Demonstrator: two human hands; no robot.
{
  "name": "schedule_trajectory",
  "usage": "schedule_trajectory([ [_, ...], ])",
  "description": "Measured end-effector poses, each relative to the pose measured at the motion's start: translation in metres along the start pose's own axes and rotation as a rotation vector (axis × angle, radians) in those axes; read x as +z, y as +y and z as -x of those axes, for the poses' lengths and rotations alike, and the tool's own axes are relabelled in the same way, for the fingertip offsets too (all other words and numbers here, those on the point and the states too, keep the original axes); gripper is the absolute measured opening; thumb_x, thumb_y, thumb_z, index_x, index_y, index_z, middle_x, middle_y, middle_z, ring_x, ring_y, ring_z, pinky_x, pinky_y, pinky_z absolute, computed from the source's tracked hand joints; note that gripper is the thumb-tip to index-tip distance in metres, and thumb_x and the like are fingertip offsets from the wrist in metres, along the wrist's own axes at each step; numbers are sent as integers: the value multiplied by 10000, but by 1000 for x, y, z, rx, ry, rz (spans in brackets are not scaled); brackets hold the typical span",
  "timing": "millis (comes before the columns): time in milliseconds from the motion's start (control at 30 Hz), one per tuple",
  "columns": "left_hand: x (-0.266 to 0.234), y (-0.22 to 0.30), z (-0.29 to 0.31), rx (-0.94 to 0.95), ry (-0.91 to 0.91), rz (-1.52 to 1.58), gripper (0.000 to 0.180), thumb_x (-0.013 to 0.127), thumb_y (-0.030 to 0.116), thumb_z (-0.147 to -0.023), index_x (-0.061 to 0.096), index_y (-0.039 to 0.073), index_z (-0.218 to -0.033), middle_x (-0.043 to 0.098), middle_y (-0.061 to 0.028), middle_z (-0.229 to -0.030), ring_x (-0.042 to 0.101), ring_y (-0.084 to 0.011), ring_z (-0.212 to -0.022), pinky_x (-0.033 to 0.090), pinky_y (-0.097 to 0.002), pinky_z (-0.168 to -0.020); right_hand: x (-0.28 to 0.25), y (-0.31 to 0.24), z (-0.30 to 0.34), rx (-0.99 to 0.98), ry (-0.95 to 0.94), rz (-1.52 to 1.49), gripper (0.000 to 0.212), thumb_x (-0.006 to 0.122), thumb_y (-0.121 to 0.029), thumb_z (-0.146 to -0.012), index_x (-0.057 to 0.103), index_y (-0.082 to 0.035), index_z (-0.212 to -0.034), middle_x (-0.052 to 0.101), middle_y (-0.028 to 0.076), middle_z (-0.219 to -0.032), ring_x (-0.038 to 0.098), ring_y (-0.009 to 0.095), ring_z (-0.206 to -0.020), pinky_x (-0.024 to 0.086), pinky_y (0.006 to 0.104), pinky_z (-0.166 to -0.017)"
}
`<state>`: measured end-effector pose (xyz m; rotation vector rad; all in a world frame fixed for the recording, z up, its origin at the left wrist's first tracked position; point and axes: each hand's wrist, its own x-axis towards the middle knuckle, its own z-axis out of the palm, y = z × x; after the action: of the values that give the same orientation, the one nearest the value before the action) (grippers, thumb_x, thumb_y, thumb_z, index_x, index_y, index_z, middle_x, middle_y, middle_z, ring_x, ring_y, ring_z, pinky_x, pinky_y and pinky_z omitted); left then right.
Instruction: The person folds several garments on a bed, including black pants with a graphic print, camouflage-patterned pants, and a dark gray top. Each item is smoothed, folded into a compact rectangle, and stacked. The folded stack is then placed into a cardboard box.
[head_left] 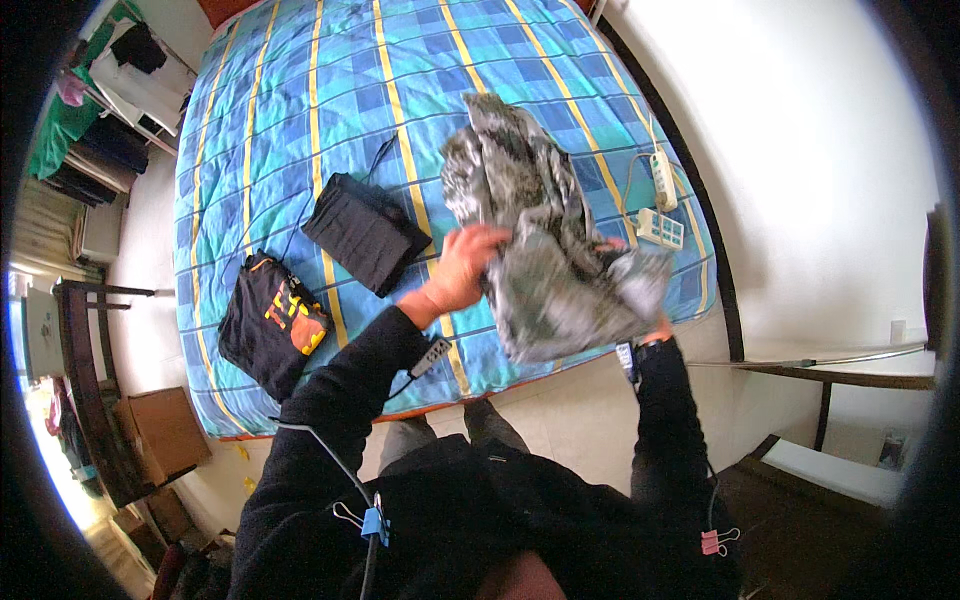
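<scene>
A grey-green camouflage garment lies bunched over the near right part of the bed, its near end lifted and smeared by motion. My left hand is closed on the garment's left edge, the fingertips partly lost in the cloth. Fabric covers most of my right hand, which grips the near right corner. To the left of my left hand lies a folded black cloth item. Farther left is a folded black garment with a yellow and orange print.
The bed has a blue checked cover with yellow stripes. Two white power strips with a cord lie along its right edge. A cardboard box and a dark wooden table stand at the left. A clothes rack stands far left.
</scene>
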<state>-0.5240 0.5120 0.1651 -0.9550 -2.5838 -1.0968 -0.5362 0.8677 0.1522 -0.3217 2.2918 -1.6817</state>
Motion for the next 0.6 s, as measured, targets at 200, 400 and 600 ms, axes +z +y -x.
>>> schedule_trajectory([
  [200,105,14,143,-531,-607,-90,345,608,81,-693,668,93,-1034,418,-113,-1379,386,-336,-1263,387,-535,-936,61,210,141,545,229,628,246,610,-45,-752,638,25,-986,661,211,-860,646,339,-821,491,392,-726],
  [400,152,21,183,-1022,-302,488,421,656,185,-763,586,41,-1152,620,-162,-1103,611,-302,-955,489,-373,-859,76,199,177,549,562,591,191,598,-70,-767,605,-13,-950,615,184,-879,586,342,-836,461,403,-739],
  [600,180,3,160,-1506,17,917,527,718,219,-791,504,45,-1241,627,-86,-1028,611,-205,-872,497,-372,-724,83,122,78,113,628,884,542,705,-274,-782,494,2,-1198,576,233,-1123,523,403,-1054,420,451,-906],
])
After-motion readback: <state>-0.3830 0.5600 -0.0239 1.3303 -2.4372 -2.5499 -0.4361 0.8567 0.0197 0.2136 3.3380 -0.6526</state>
